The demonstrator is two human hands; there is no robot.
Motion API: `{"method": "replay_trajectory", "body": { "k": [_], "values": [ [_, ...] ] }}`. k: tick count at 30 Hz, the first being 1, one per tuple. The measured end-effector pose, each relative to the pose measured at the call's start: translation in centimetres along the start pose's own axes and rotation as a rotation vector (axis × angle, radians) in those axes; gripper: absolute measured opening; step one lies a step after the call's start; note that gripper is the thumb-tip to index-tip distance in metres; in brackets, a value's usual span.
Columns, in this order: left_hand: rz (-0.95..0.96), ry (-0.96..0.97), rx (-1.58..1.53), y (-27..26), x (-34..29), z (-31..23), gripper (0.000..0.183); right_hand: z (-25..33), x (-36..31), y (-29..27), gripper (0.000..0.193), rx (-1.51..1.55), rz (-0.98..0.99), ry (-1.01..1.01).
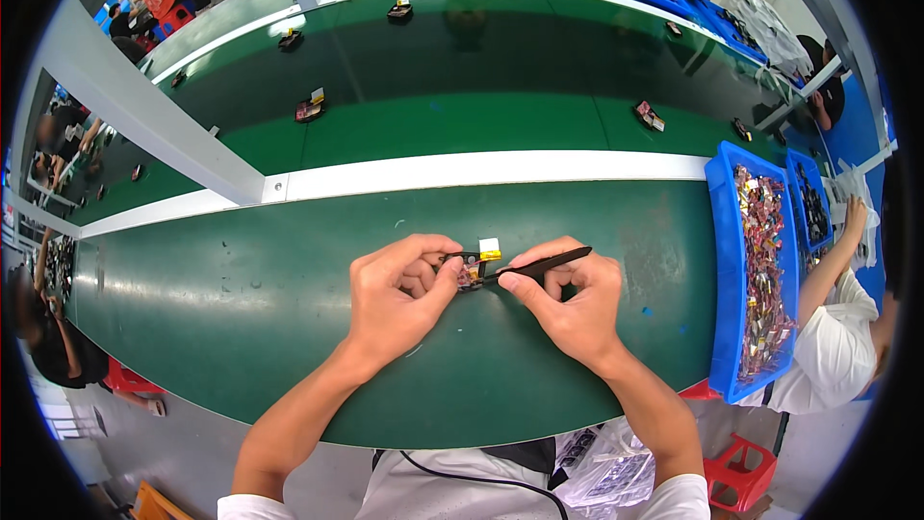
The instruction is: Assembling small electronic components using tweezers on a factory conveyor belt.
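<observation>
Over the green tabletop (289, 347), my left hand (399, 289) pinches a small electronic assembly (470, 273) with a dark frame and reddish parts. A white and yellow tab (490, 248) sticks up from its far side. My right hand (573, 294) is closed around black tweezers (549, 263), whose tip points left and meets the assembly or lies right beside it. Fingers hide much of the assembly, so its exact contact with the tip cannot be made out.
A blue tray (724, 279) full of small wired parts stands at the right, a smaller blue tray (810, 197) beyond it. Past the white rail (481, 169), a dark green belt (462, 67) carries several similar assemblies. A white post (154, 96) rises at left. Other people sit around.
</observation>
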State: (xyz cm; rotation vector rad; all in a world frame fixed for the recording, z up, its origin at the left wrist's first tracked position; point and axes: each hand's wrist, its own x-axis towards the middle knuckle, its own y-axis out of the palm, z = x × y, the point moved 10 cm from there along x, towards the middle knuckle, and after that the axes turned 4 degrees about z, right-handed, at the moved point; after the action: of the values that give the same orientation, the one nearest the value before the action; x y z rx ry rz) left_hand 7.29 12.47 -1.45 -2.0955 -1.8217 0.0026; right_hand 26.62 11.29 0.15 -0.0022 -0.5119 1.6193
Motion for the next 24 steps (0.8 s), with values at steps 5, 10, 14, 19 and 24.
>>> {"method": "replay_trajectory", "body": {
  "k": [5, 10, 14, 19, 24],
  "values": [
    [-0.001, 0.011, 0.002, 0.3, -0.1, -0.2, 0.013, -0.6, 0.1, 0.0, 0.015, 0.066, -0.025, 0.034],
    [0.021, 0.028, 0.006, 0.5, -0.1, -0.1, 0.013, -1.0, 0.0, 0.1, 0.015, 0.071, -0.024, 0.057],
    [0.011, 0.034, 0.009, 0.4, -0.2, -0.1, 0.014, -1.1, 0.0, 0.1, 0.015, 0.055, -0.015, 0.069],
    [0.013, 0.027, 0.001, 0.5, -0.2, 0.0, 0.014, -1.1, 0.0, 0.1, 0.015, 0.064, -0.015, 0.074],
    [0.014, -0.007, -0.014, 0.5, -0.2, 0.0, 0.013, -1.0, 0.0, 0.2, 0.015, 0.054, -0.006, 0.064]
  ]
}}
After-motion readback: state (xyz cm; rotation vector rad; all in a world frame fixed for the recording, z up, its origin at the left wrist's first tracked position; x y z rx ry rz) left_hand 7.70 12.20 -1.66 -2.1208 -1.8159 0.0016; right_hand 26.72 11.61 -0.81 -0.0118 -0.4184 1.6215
